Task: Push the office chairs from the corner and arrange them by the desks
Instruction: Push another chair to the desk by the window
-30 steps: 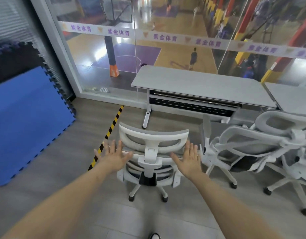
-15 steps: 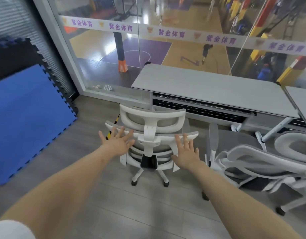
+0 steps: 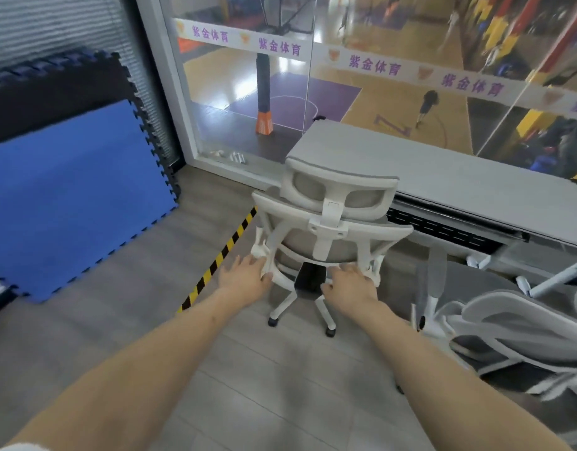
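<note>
A white office chair (image 3: 329, 222) with a grey mesh back stands in front of me, its headrest level with the left end of a grey desk (image 3: 443, 180). My left hand (image 3: 246, 276) holds the lower left of the chair's back frame. On the lower right of that frame rests my right hand (image 3: 350, 284), fingers curled over it. The seat is hidden behind the back. A second white chair (image 3: 508, 330) lies tipped at the right.
A glass wall (image 3: 313, 92) runs behind the desk. Blue and black foam mats (image 3: 69, 183) lean on the left. Yellow-black tape (image 3: 222, 255) crosses the grey floor beside the chair. A desk leg (image 3: 557, 278) slants at the right.
The chair has rolled forward up to the desk. My hands went from flat and open behind the backrest to gripping its lower frame. The view shifted right.
</note>
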Action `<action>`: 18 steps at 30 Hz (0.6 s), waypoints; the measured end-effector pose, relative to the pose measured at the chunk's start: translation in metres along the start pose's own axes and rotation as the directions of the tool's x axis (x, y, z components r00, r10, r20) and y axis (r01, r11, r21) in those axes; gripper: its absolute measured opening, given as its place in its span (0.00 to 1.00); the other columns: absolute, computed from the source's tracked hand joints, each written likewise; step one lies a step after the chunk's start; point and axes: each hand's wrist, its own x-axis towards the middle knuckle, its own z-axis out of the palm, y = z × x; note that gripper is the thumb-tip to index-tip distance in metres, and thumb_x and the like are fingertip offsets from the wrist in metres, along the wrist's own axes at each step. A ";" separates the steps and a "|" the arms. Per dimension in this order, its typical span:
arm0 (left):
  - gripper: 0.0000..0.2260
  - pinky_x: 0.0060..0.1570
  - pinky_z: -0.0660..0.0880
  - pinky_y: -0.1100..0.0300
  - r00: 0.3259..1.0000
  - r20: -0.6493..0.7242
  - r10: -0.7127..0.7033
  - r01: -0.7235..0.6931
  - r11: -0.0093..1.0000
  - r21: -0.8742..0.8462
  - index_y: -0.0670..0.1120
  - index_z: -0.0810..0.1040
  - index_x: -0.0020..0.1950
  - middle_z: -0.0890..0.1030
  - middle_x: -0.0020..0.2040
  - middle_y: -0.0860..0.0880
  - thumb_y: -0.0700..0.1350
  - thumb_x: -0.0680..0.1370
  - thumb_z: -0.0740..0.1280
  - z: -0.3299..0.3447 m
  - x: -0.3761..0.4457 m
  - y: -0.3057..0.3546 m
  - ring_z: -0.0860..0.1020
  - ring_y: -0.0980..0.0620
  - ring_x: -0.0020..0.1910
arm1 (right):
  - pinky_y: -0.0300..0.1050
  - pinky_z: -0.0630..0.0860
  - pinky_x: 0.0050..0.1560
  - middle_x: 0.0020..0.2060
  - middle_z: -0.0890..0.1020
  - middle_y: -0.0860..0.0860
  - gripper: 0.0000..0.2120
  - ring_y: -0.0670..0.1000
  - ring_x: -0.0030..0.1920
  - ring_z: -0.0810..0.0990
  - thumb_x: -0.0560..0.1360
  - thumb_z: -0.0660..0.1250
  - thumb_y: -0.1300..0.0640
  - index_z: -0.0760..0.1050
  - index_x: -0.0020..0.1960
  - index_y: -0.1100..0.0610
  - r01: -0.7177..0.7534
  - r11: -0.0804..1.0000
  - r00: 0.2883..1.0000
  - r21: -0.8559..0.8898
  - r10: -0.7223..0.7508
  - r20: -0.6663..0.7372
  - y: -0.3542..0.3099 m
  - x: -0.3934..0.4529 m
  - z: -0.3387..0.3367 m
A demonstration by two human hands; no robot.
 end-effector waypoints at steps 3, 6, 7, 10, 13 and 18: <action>0.21 0.61 0.71 0.44 0.996 -0.062 -0.058 0.054 0.996 -0.070 0.51 0.67 0.75 0.71 0.73 0.47 0.57 0.86 0.51 0.005 -0.062 -0.039 0.73 0.44 0.68 | 0.56 0.73 0.62 0.66 0.75 0.53 0.20 0.58 0.68 0.72 0.81 0.60 0.46 0.74 0.70 0.51 0.100 0.995 0.995 -0.017 -0.100 -0.009 -0.061 -0.029 0.012; 0.20 0.55 0.74 0.46 0.979 -0.104 -0.173 0.160 0.979 -0.124 0.51 0.68 0.73 0.74 0.68 0.48 0.58 0.86 0.51 0.012 -0.140 -0.099 0.76 0.45 0.62 | 0.54 0.75 0.56 0.63 0.77 0.53 0.19 0.58 0.64 0.75 0.82 0.59 0.45 0.75 0.68 0.53 0.234 0.970 0.972 -0.072 -0.235 -0.005 -0.141 -0.065 0.025; 0.21 0.56 0.74 0.46 0.969 -0.117 -0.218 0.200 0.968 -0.150 0.52 0.67 0.75 0.73 0.68 0.48 0.59 0.86 0.51 0.015 -0.170 -0.124 0.75 0.45 0.63 | 0.53 0.76 0.54 0.63 0.77 0.53 0.19 0.58 0.63 0.76 0.82 0.58 0.45 0.75 0.68 0.53 0.276 0.957 0.961 -0.091 -0.278 -0.008 -0.170 -0.079 0.031; 0.20 0.58 0.75 0.46 0.904 -0.163 -0.395 0.350 0.903 -0.248 0.52 0.68 0.74 0.74 0.69 0.49 0.59 0.86 0.51 0.026 -0.266 -0.196 0.74 0.45 0.65 | 0.52 0.75 0.55 0.66 0.75 0.53 0.19 0.57 0.65 0.75 0.83 0.58 0.46 0.73 0.70 0.52 0.413 0.906 0.910 -0.094 -0.416 -0.011 -0.263 -0.129 0.049; 0.19 0.61 0.73 0.47 0.790 -0.175 -0.588 0.505 0.785 -0.358 0.50 0.71 0.72 0.74 0.69 0.47 0.57 0.86 0.53 0.046 -0.377 -0.264 0.75 0.43 0.65 | 0.54 0.75 0.60 0.68 0.75 0.50 0.19 0.56 0.68 0.73 0.83 0.59 0.46 0.73 0.72 0.49 0.579 0.811 0.815 -0.087 -0.580 0.013 -0.357 -0.189 0.081; 0.18 0.60 0.71 0.49 0.599 -0.113 -0.792 0.701 0.588 -0.403 0.49 0.72 0.70 0.74 0.67 0.47 0.55 0.86 0.53 0.086 -0.533 -0.360 0.74 0.44 0.65 | 0.55 0.75 0.65 0.75 0.71 0.49 0.22 0.55 0.72 0.70 0.84 0.58 0.43 0.70 0.76 0.46 0.773 0.625 0.634 -0.106 -0.766 0.108 -0.499 -0.270 0.145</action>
